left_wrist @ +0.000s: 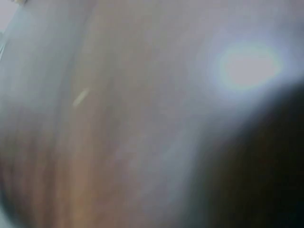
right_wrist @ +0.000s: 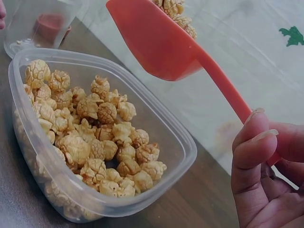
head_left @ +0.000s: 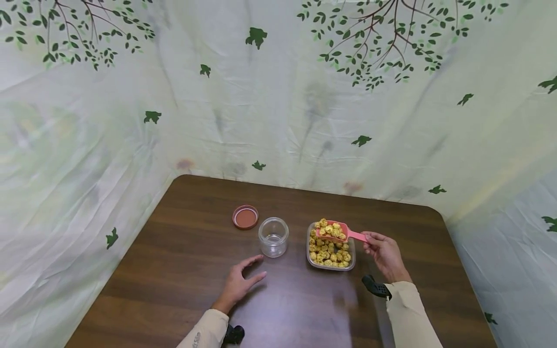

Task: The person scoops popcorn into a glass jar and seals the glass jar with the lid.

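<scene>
My right hand (head_left: 385, 253) pinches the handle of a pinkish-red scoop (head_left: 358, 236) heaped with caramel popcorn (head_left: 331, 229). The scoop hangs over the far part of a clear plastic container (right_wrist: 137, 88) that holds more popcorn (right_wrist: 95, 142). Fingers and thumb close on the handle in the right wrist view. To the left of the container stands a clear round jar (head_left: 273, 238), its top uncovered. My left hand (head_left: 238, 285), thumb and fingers spread, is just in front of the jar and holds nothing. The left wrist view is too blurred to show the hand.
A reddish-brown round lid (head_left: 245, 217) lies on the dark wooden table (head_left: 174, 251), behind and left of the jar. Light fabric (head_left: 278, 106) printed with leaves and branches hangs around the table's far and side edges. Black wrist straps (head_left: 376, 287) sit at both sleeves.
</scene>
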`<state>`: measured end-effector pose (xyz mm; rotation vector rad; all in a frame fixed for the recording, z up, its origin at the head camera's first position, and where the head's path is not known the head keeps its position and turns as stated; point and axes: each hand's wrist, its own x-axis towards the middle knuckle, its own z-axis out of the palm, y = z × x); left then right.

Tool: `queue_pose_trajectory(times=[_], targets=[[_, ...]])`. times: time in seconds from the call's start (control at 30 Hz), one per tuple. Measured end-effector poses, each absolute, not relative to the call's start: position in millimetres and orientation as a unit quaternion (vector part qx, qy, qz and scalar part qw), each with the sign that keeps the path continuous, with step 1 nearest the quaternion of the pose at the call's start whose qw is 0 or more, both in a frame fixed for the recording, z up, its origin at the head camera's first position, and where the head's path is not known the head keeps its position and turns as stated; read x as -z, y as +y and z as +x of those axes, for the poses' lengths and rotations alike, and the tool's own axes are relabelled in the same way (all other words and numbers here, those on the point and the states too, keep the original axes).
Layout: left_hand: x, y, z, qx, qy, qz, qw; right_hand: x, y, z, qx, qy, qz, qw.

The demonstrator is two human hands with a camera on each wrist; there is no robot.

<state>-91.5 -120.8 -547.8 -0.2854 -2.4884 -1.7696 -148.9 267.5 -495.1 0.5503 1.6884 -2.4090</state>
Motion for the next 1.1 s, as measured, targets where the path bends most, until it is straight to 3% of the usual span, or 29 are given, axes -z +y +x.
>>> queue_pose_trajectory(times=[0.43,0.63,1.1], targets=[[532,-138,-122,0.594,-0.801,-0.071,0.039,490,261,-153,0.795,0.575,0.172,0.085],[555,-139,-152,0.589,-0.802,-0.079,0.051,490,255,-156,0.782,0.592,0.177,0.086],[553,-129,-177,0.583,-0.805,-0.108,0.019,487,235,-169,0.78,0.599,0.157,0.085]])
